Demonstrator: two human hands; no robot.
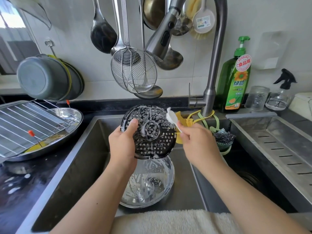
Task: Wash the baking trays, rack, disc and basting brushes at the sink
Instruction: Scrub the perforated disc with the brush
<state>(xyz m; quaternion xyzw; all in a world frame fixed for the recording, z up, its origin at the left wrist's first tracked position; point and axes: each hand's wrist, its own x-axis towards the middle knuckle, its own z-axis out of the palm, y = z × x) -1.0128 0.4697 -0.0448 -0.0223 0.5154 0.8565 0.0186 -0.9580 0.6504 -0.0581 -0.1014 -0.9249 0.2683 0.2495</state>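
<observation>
Disc (149,132), black and full of holes, is held over the middle of the sink (81,149), tilted up with its face toward the person and streaked with white suds. The left hand (123,142) has its grip closed on the disc's rim at about eight o'clock, thumb lying over the face. The right hand (195,141) pinches a white brush (170,116) whose handle runs from the fingers up and leftward, so the foamy head meets the disc's edge at about two o'clock. That puts the brush hand to the right of the disc and a little nearer the tap (212,68); any further scrubbing would, I judge, sweep leftward and down across the face toward the holding thumb. Straight below the disc, at six o'clock, a shiny round tray (162,188) lies in the sink bottom, soapy too. Behind the brush hand sits something yellow (183,120), too hidden to name. Off at nine o'clock on the dark worktop (22,179), a wire rack (25,125) rests on another round tray (74,120); both look not yet washed. The spray head hangs close above the disc, so raising it would be tight.
</observation>
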